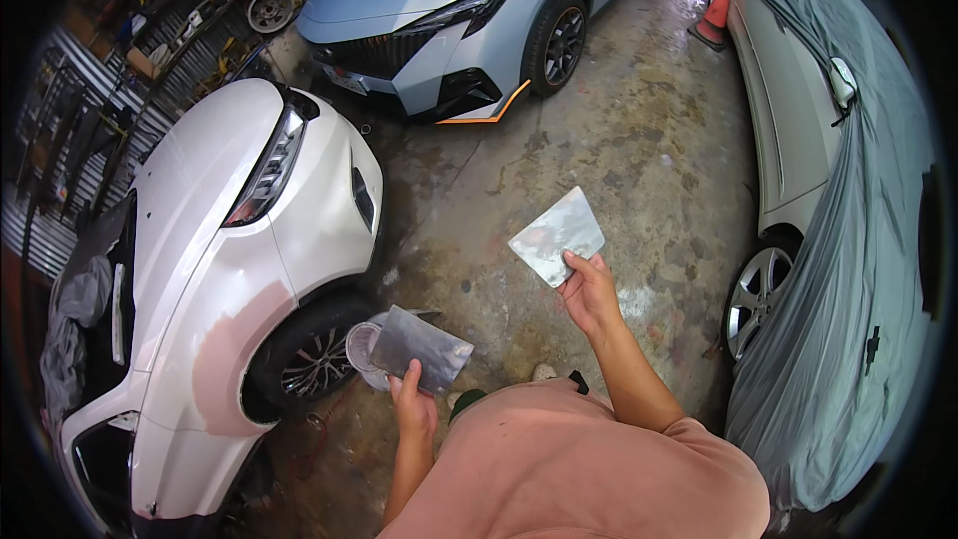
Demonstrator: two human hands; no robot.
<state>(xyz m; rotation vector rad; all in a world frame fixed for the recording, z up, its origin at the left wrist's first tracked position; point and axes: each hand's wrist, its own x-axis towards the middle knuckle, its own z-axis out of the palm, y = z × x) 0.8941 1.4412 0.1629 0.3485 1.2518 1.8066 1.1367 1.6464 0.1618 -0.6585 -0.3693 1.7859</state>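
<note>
Hands (411, 405) (591, 291) pinching sheets (421, 341) (561, 233) by edges, wide floor (639, 130) between parked cars (317, 210)

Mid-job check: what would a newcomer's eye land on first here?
Probably the pale sheet in the right hand, near mid-picture, and the dark sheet in the left hand, lower and to its left. Next, perhaps, the pink patch beside the front wheel of the white car at left, then the blue car at the top.

The left hand (413, 407) and right hand (589, 291) are bare; the person wears a salmon-pink shirt (589, 464), which has a short right sleeve (711, 444).
</note>
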